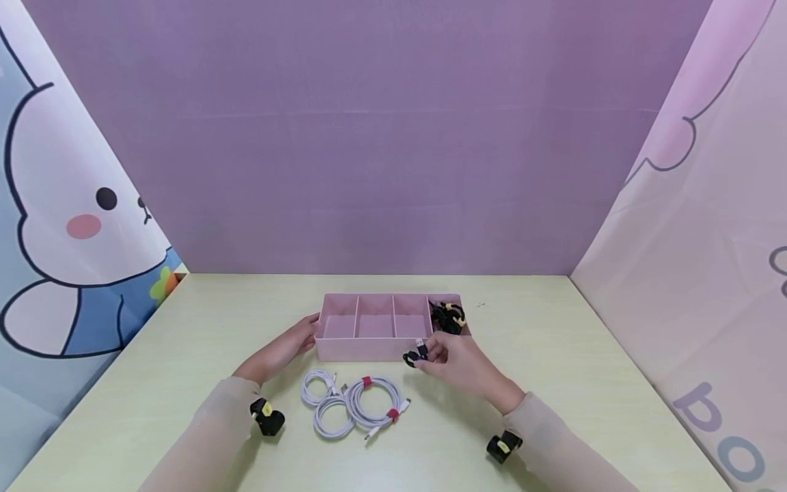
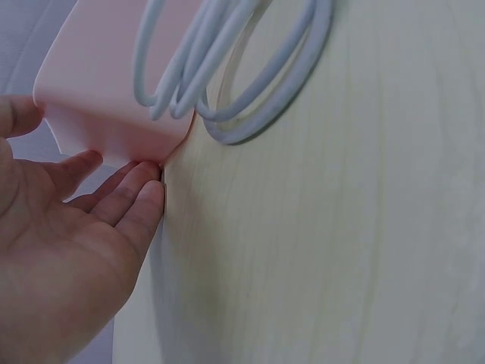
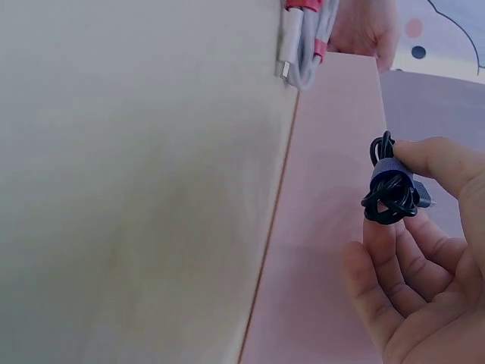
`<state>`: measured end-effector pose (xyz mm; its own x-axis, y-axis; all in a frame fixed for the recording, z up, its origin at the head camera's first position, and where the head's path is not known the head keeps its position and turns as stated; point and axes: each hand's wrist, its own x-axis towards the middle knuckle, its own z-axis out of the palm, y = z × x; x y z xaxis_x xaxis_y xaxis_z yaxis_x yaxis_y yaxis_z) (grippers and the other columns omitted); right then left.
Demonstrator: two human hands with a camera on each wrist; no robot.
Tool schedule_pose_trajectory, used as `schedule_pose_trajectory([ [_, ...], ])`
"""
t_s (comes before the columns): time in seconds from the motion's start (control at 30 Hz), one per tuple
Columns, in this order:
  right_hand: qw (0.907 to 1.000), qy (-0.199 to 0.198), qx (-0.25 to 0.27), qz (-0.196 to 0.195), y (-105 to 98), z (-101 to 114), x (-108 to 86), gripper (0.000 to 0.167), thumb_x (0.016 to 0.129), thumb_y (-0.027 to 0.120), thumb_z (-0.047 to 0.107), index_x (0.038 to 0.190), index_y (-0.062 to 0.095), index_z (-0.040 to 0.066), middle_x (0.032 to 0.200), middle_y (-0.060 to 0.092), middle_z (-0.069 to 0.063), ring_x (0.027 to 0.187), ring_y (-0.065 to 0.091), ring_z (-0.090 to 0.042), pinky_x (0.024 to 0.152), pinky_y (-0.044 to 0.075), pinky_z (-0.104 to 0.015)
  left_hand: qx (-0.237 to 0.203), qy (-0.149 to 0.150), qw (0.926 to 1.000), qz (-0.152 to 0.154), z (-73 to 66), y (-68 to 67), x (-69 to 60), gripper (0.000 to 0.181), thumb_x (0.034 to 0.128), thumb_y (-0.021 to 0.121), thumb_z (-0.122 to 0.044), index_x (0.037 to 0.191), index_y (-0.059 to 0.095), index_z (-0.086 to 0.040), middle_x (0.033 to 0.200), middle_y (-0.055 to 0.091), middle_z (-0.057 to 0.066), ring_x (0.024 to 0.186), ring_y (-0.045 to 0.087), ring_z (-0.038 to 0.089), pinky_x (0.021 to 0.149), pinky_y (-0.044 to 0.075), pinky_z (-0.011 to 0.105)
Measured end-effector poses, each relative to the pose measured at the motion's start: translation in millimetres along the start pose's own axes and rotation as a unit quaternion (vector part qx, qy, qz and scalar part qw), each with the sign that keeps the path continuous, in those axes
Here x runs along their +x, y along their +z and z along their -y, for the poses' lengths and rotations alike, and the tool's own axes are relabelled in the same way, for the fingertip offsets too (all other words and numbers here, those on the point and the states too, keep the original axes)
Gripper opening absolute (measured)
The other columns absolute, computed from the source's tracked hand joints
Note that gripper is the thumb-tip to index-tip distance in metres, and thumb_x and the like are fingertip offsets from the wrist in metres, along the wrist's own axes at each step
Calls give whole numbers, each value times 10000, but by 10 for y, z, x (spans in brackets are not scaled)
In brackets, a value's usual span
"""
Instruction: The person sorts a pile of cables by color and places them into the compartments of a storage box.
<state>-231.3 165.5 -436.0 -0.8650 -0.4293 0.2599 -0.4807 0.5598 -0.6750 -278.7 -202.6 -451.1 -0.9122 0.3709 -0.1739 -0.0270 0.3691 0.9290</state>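
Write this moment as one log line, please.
left grip: touching pink box; right grip: pinching coiled black cable; white cables: on table

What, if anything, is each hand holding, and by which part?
Right hand pinches the black cable bundle near its tie strap; left hand touches the end of the pink box.

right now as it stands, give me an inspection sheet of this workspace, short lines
Surface: pale table, wood-look grain.
Job's things: pink box with four compartments; black cable in front of it.
Clutter: dark specks behind and right of the box, too small to identify.
Hands: left hand touches the box's left end; right hand pinches the black cable.
Cables: white cables coiled on the table, some with red straps; dark bundle with yellow ties in the rightmost compartment.
Surroundings: purple backdrop; printed cartoon sheet at left.
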Motion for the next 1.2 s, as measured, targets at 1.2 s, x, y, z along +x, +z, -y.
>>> schedule_pose_trajectory([
  [1.2,9967,363,-167,-710,-377,9,183,254,864,814,244,963,638,89,796,639,48,674,598,-118,570,528,-253,6,23,10000,35,8,2,3,672,1094,284,-459,1613,104,-73,1656,130,171,1490,203,360,1214,209,452],
])
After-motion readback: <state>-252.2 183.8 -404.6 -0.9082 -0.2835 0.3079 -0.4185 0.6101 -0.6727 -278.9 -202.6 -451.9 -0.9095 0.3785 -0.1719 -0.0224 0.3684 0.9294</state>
